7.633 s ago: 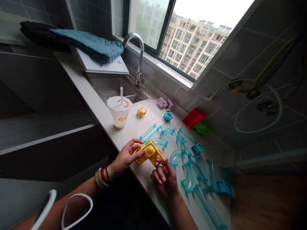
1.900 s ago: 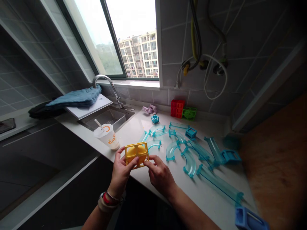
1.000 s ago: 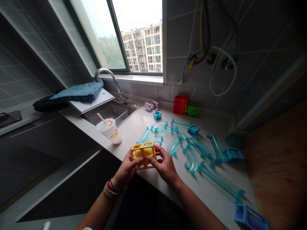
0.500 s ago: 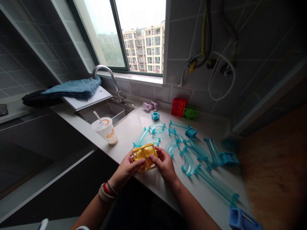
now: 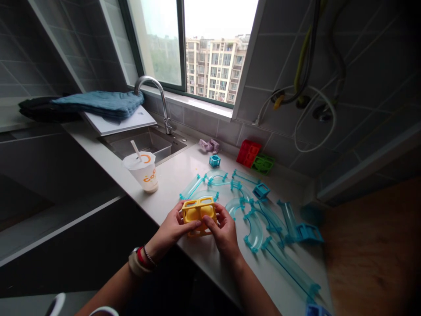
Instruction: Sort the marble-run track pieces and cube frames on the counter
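Note:
A yellow plastic toy block (image 5: 199, 213), an open frame with rounded hollows inside, is held up over the counter's front edge. My left hand (image 5: 176, 226) is closed on its left side, thumb across the lower front. My right hand (image 5: 225, 228) grips the right side, with the thumb pressed on the front. Just beyond and to the right lie clear teal track pieces, among them a curved track piece (image 5: 255, 232) and a long straight track piece (image 5: 291, 267). A small teal cube frame (image 5: 215, 161) sits farther back.
A paper-lidded drink cup (image 5: 143, 171) with a straw stands left, beside the sink (image 5: 131, 145) and faucet (image 5: 161, 96). Red (image 5: 248, 152) and green blocks (image 5: 263, 163) rest against the wall. Blue cloth (image 5: 95, 104) lies on a white board (image 5: 125, 120). A blue block (image 5: 309, 232) is at right.
The yellow block has tipped so that its top side shows more. Both hands keep their hold on it. The camera view has shifted and tilted slightly.

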`<state>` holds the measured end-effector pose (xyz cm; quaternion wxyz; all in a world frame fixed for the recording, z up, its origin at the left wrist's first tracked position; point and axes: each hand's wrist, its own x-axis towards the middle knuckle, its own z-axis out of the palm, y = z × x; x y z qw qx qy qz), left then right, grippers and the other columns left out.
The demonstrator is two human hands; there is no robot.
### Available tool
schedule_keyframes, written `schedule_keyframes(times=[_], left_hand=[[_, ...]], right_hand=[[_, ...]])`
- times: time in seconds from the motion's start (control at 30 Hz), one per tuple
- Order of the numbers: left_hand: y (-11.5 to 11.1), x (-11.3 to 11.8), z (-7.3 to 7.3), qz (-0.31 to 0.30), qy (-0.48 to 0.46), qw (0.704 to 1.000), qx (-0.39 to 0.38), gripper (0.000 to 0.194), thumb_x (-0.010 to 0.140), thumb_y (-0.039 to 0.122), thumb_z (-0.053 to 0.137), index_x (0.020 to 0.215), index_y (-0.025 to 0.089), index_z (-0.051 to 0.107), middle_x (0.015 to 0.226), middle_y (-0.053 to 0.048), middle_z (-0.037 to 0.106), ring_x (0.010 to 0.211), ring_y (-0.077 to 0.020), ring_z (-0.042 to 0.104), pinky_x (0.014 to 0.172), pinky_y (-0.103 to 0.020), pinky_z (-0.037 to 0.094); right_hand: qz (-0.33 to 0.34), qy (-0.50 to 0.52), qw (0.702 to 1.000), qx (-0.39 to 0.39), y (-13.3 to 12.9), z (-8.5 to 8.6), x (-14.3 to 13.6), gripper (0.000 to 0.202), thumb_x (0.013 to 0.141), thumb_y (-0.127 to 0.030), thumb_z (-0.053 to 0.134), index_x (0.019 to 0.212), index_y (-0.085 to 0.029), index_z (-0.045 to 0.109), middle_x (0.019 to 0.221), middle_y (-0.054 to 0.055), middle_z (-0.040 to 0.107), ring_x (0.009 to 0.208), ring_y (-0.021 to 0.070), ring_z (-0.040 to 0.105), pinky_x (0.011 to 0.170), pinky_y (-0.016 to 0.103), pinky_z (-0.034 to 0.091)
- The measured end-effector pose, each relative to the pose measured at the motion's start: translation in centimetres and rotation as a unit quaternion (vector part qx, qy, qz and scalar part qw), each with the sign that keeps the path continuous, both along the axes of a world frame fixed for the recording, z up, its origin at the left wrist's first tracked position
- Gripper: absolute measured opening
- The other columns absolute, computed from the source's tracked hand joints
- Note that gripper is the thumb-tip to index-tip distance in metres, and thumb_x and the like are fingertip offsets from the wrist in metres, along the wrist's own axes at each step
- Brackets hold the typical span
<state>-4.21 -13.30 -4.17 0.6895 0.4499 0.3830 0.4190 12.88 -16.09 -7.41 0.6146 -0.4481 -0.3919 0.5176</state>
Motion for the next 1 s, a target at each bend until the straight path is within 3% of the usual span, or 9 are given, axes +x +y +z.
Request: schedule_keyframes(times=[0.1, 0.23, 0.53, 0.63, 0.8, 0.9, 1.0], left_hand=[[0.0, -0.4, -0.1, -0.008, 0.0, 1.0, 0.03, 0.084, 0.072, 0.025, 0.091, 0.141, 0.024, 0.043, 0.133, -0.013, 0.069, 0.118, -0.0313, 0.07, 0.097, -0.04, 0.058], [0.1, -0.8, -0.8, -0.022, 0.006, 0.998, 0.064, 0.089, 0.071, 0.023, 0.091, 0.143, 0.024, 0.039, 0.128, -0.013, 0.07, 0.115, -0.0323, 0.071, 0.096, -0.041, 0.059], [-0.6, -1.1, -1.3, -0.046, -0.032, 0.997, 0.048, 0.095, 0.077, 0.023, 0.088, 0.15, 0.029, 0.026, 0.125, -0.011, 0.069, 0.111, -0.0299, 0.073, 0.092, -0.04, 0.06], [0.6, -0.8, -0.3, -0.089, -0.04, 0.993, 0.067, 0.098, 0.077, 0.022, 0.088, 0.151, 0.028, 0.024, 0.124, -0.012, 0.07, 0.11, -0.0297, 0.073, 0.091, -0.039, 0.061], [5.4, 1.4, 4.0, -0.231, -0.004, 0.948, 0.219, 0.088, 0.074, 0.025, 0.09, 0.147, 0.025, 0.04, 0.114, -0.009, 0.074, 0.101, -0.0278, 0.076, 0.085, -0.035, 0.061], [7.6, 2.4, 5.6, -0.237, 0.061, 0.898, 0.365, 0.087, 0.076, 0.032, 0.089, 0.149, 0.025, 0.042, 0.118, -0.009, 0.075, 0.102, -0.0257, 0.075, 0.089, -0.033, 0.058], [8.1, 2.4, 5.3, -0.222, 0.072, 0.868, 0.44, 0.076, 0.081, 0.032, 0.085, 0.145, 0.026, 0.044, 0.127, -0.009, 0.074, 0.111, -0.0232, 0.073, 0.093, -0.029, 0.055]], right_hand=[[0.014, 0.014, 0.999, 0.028, -0.3, 0.6, 0.0, 0.059, 0.077, -0.039, 0.088, 0.127, -0.023, 0.062, 0.118, 0.008, 0.073, 0.107, 0.0257, 0.071, 0.093, 0.037, 0.058], [0.041, 0.016, 0.999, 0.029, -0.4, 0.8, 0.1, 0.056, 0.076, -0.035, 0.09, 0.124, -0.024, 0.063, 0.121, 0.007, 0.073, 0.109, 0.0262, 0.071, 0.095, 0.038, 0.058], [0.055, -0.023, 0.998, 0.026, -0.7, 0.7, 0.5, 0.056, 0.075, -0.037, 0.089, 0.123, -0.024, 0.063, 0.119, 0.008, 0.073, 0.108, 0.0272, 0.071, 0.097, 0.04, 0.057], [0.032, -0.033, 0.998, 0.046, -1.0, 1.3, 0.6, 0.057, 0.078, -0.035, 0.088, 0.127, -0.025, 0.063, 0.125, 0.009, 0.071, 0.115, 0.0287, 0.069, 0.1, 0.042, 0.056], [-0.069, -0.056, 0.988, 0.129, -0.9, 2.9, 2.1, 0.06, 0.082, -0.042, 0.085, 0.133, -0.031, 0.057, 0.127, 0.009, 0.069, 0.115, 0.0275, 0.069, 0.097, 0.043, 0.059], [-0.122, -0.141, 0.972, 0.142, -0.5, 4.3, 3.5, 0.055, 0.081, -0.043, 0.085, 0.128, -0.029, 0.059, 0.124, 0.009, 0.068, 0.114, 0.0278, 0.069, 0.096, 0.043, 0.059], [-0.11, -0.271, 0.942, 0.165, -0.6, 5.8, 4.6, 0.052, 0.078, -0.041, 0.088, 0.122, -0.028, 0.064, 0.122, 0.01, 0.068, 0.116, 0.0303, 0.066, 0.101, 0.049, 0.055]])
